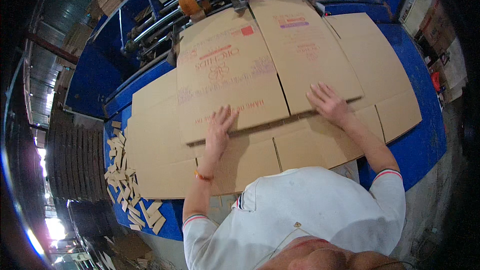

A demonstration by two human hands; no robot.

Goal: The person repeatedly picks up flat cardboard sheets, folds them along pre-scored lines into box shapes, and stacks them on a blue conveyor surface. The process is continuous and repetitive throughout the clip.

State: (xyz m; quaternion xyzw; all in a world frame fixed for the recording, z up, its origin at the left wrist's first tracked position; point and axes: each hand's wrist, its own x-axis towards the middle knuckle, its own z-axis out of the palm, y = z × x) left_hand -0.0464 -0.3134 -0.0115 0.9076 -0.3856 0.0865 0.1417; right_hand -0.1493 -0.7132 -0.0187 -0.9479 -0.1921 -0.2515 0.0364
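Note:
A flat printed cardboard box blank (230, 95) lies in front of me, its two near flaps split by a narrow slot. Red and purple print shows on its upper face. My left hand (220, 127) rests on the near edge of its left flap, fingers stretched out. On the right flap, close to its near edge, my right hand (329, 104) lies with the fingers spread. Beneath is a wider unprinted cardboard sheet (160, 170), slotted along its near side. The far end of the printed blank reaches under the machine's rollers.
A blue machine (90, 90) with metal shafts (155, 27) and orange rollers (189, 4) spans the far side. Small cardboard offcuts (122, 175) are heaped on the blue table at the left. Dark stacked sheets (75, 165) stand farther left.

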